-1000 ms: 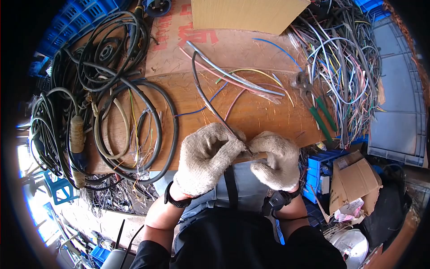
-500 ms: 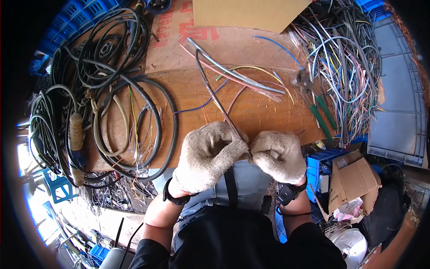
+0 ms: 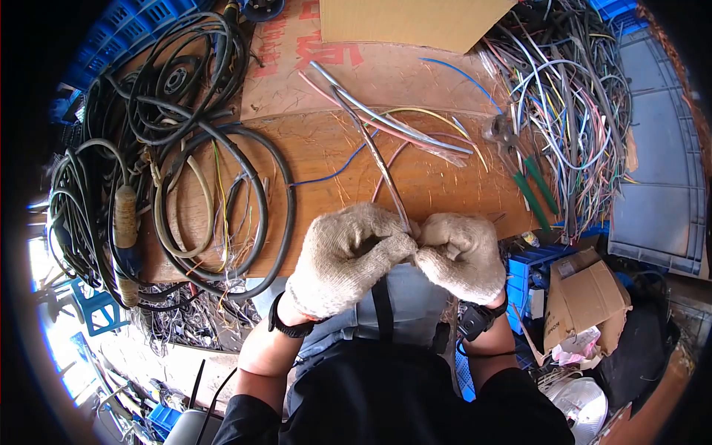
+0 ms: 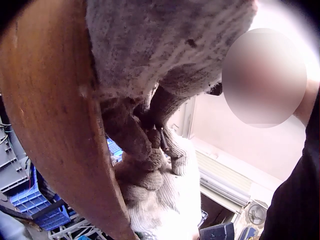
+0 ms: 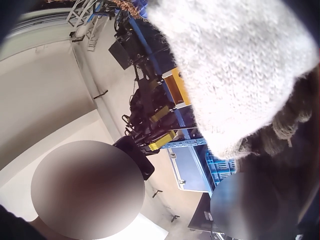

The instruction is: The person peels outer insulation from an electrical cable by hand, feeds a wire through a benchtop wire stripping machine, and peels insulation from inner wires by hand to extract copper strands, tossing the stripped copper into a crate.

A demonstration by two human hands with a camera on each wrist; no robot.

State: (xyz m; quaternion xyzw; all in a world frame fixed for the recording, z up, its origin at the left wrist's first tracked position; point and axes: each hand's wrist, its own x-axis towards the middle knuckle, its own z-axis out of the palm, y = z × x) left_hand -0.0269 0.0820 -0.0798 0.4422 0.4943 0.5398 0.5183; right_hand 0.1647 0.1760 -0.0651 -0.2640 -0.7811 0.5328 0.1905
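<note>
Both hands wear off-white knitted gloves and meet at the front edge of the wooden table. My left hand (image 3: 348,259) grips a dark cable (image 3: 377,159) close to its near end, between thumb and bent fingers. From there the cable runs up and away over the table, a paler strip showing along it. Right against the left fingertips, my right hand (image 3: 463,256) pinches at the same near end, which the gloves mostly hide. In the left wrist view a small dark tip (image 4: 164,140) shows between the gloved fingers.
Loose coloured wires (image 3: 415,136) lie behind the cable. Green-handled pliers (image 3: 531,202) lie to the right, beside a heap of stripped wires (image 3: 571,126). Thick black cable coils (image 3: 288,189) fill the left side. A cardboard box (image 3: 408,26) stands at the back.
The cable's far end has swung right and slightly nearer, and the cable has turned to show its paler strip. My right hand has closed in beside the left, its fingers more curled.
</note>
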